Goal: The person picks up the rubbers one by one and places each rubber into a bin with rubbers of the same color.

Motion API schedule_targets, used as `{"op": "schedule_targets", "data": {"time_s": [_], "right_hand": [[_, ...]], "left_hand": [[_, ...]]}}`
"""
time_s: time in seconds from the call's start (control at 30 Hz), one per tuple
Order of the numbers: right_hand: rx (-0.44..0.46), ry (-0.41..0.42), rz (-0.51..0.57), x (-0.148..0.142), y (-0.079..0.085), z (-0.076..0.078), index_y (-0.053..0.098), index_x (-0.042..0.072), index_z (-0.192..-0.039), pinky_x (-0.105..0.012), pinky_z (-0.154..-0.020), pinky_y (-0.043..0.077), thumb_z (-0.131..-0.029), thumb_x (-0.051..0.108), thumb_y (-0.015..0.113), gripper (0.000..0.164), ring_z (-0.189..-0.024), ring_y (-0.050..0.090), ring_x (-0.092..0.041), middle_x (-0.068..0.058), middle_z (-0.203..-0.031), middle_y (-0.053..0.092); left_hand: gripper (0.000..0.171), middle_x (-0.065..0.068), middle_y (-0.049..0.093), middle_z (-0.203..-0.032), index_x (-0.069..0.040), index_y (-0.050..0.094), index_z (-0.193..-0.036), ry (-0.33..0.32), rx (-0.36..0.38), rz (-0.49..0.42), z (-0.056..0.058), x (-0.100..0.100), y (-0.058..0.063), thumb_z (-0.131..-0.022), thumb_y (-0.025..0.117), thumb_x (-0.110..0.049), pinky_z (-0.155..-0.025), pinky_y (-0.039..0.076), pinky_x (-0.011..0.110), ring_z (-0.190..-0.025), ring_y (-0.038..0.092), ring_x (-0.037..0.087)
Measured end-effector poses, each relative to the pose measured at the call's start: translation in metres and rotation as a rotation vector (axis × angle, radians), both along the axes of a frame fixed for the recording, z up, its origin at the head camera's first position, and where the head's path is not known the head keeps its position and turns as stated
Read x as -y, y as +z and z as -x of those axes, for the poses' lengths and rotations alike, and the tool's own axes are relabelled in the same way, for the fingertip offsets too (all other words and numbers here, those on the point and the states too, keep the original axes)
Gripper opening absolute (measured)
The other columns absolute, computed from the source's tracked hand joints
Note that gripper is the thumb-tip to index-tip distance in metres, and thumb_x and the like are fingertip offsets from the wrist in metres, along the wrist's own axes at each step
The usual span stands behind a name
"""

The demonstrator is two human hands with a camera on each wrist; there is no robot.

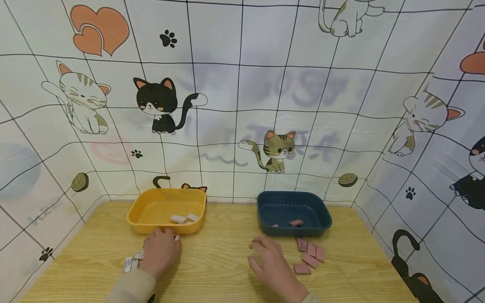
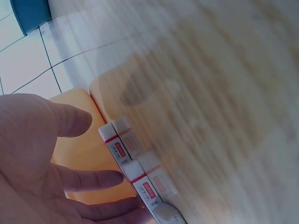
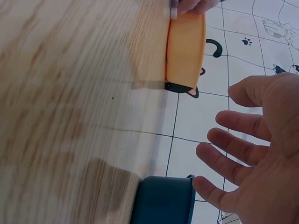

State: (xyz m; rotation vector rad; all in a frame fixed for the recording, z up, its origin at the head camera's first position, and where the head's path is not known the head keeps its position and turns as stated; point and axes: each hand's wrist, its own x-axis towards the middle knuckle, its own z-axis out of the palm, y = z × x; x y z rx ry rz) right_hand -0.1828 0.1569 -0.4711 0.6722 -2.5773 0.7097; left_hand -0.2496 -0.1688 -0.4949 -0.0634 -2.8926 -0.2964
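Observation:
In the head view my left hand (image 1: 161, 249) is low at the front wall of a yellow bin (image 1: 149, 228). The left wrist view shows two white erasers (image 2: 146, 187) in red-labelled sleeves lined up along the bin; the fingertips are right at them, with the thumb held apart. More white erasers (image 1: 128, 264) lie left of that wrist, and a few (image 1: 178, 219) are inside the bin. My right hand (image 1: 270, 261) hovers over the table, fingers spread and loosely bent, holding nothing. Pink erasers (image 1: 310, 260) lie to its right, before a dark blue bin (image 1: 299, 231).
Inside the blue bin lie a pink eraser (image 1: 296, 223) and part of another. Both bins stand at the back of the wooden table (image 1: 223, 261), close to a wall covering (image 1: 219, 92) printed with cats and grid lines. A similar covering closes off either side.

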Motion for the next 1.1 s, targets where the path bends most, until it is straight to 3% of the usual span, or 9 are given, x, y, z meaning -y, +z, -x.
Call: {"op": "schedule_targets", "data": {"time_s": [0.5, 0.7, 0.97, 1.1], "right_hand": [[0.07, 0.105, -0.04, 0.015, -0.002, -0.004, 0.072, 0.006, -0.109, -0.049, -0.087, 0.048, -0.097, 0.012, 0.068, 0.014, -0.106, 0.06, -0.021, -0.003, -0.117, 0.063], [0.034, 0.135, -0.041, 0.02, -0.004, -0.004, 0.072, 0.007, -0.108, -0.044, -0.084, 0.049, -0.096, 0.011, 0.069, 0.013, -0.103, 0.059, -0.017, 0.0, -0.115, 0.063], [0.034, 0.145, -0.046, 0.022, -0.007, -0.004, 0.072, 0.007, -0.108, -0.043, -0.082, 0.05, -0.097, 0.011, 0.067, 0.013, -0.102, 0.06, -0.016, 0.0, -0.116, 0.063], [0.028, 0.142, -0.046, 0.022, -0.009, -0.004, 0.072, 0.008, -0.107, -0.043, -0.082, 0.049, -0.097, 0.011, 0.067, 0.012, -0.101, 0.06, -0.015, 0.0, -0.115, 0.063]], "left_hand": [[0.038, 0.032, 0.059, -0.076, 0.01, 0.057, -0.077, 0.059, -0.052, 0.144, 0.005, -0.008, 0.0, -0.091, 0.07, -0.023, -0.069, 0.051, 0.058, -0.074, 0.061, 0.045], [0.04, 0.03, 0.059, -0.071, 0.008, 0.054, -0.072, 0.064, -0.076, 0.183, 0.004, -0.009, 0.003, -0.088, 0.073, -0.023, -0.066, 0.051, 0.057, -0.068, 0.061, 0.043], [0.044, 0.029, 0.057, -0.074, 0.01, 0.057, -0.077, 0.068, 0.001, 0.126, 0.008, -0.003, 0.004, -0.086, 0.072, -0.03, -0.068, 0.05, 0.057, -0.071, 0.058, 0.043], [0.044, 0.026, 0.056, -0.072, 0.009, 0.057, -0.076, 0.052, 0.0, 0.117, 0.007, 0.001, 0.005, -0.085, 0.071, -0.033, -0.066, 0.049, 0.055, -0.07, 0.057, 0.041]]}}
